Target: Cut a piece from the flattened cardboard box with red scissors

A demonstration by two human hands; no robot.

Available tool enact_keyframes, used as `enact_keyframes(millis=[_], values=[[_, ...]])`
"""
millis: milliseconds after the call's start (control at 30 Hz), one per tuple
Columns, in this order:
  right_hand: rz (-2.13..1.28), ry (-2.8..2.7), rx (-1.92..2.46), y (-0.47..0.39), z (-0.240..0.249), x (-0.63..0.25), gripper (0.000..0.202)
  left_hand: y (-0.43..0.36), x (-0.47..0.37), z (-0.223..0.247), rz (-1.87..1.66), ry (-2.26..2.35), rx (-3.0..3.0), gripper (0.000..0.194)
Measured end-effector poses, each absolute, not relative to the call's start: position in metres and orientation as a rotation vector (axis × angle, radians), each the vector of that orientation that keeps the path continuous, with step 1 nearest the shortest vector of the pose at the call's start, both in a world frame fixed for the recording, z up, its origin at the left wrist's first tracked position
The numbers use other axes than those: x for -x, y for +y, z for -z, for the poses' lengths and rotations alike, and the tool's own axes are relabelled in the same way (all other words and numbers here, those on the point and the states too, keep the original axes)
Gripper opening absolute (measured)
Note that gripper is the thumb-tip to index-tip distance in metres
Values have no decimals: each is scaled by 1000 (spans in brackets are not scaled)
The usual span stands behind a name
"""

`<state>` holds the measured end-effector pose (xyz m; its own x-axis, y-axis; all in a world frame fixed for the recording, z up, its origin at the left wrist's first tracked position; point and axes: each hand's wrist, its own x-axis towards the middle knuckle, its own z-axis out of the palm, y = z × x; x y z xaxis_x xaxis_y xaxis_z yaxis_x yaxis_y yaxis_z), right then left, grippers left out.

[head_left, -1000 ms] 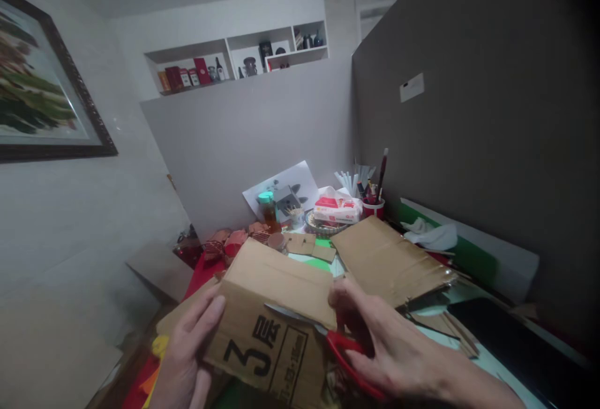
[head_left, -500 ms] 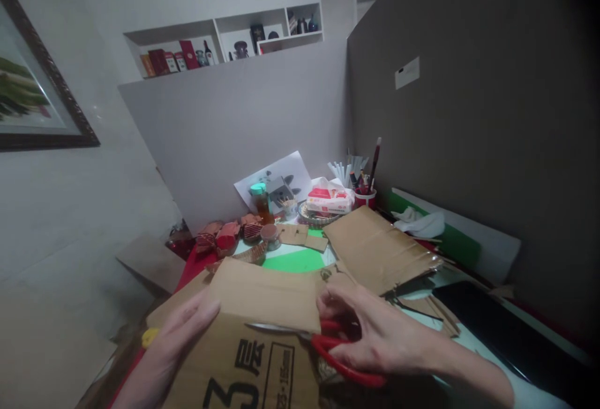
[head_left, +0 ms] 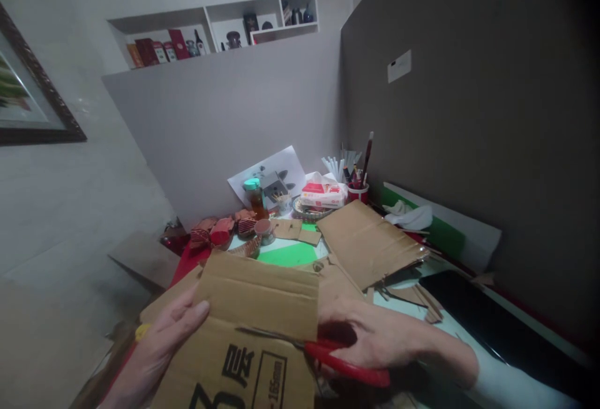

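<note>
Left hand: we clamp the printed cardboard, steadying it for cutting.
Right hand: closed around red scissors, blades biting the cardboard's fold.
Cardboard: held above the worktop.

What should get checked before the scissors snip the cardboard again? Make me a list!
1. Left hand holding the cardboard piece steady: ok, it grips the left edge.
2. Left fingers clear of the blades: ok, they sit well left of the blade tip.
3. Right hand in the red scissors handles: ok.
4. Blades lying on the fold line: ok, they run along the crease.
5. Blades open or closed: cannot tell.
6. Space under the cut: cannot tell, the cardboard hides it.
</note>
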<state>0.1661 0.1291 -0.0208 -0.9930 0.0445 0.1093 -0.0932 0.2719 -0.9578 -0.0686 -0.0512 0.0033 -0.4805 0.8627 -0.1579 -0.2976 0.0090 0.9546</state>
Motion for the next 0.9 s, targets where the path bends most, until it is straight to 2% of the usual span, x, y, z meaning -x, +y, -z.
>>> enact_keyframes(millis=[233,400,567,700,900], values=[[-1966,-2398,-152,123,20,-169,25,-53,70,4,-1685,1348,-623,42],[-1824,-2416,-133,112,11,-167,40,-51,66,0,-1688,1290,-564,46],[-1686,-2343,33,108,18,-160,34,-47,70,-7,-1738,1250,-535,54],[-1585,-2275,112,109,27,-154,42,-38,64,7,-1931,1164,-361,50],[-1584,-2233,94,102,23,-148,58,-20,41,36,-1861,1169,-218,63]])
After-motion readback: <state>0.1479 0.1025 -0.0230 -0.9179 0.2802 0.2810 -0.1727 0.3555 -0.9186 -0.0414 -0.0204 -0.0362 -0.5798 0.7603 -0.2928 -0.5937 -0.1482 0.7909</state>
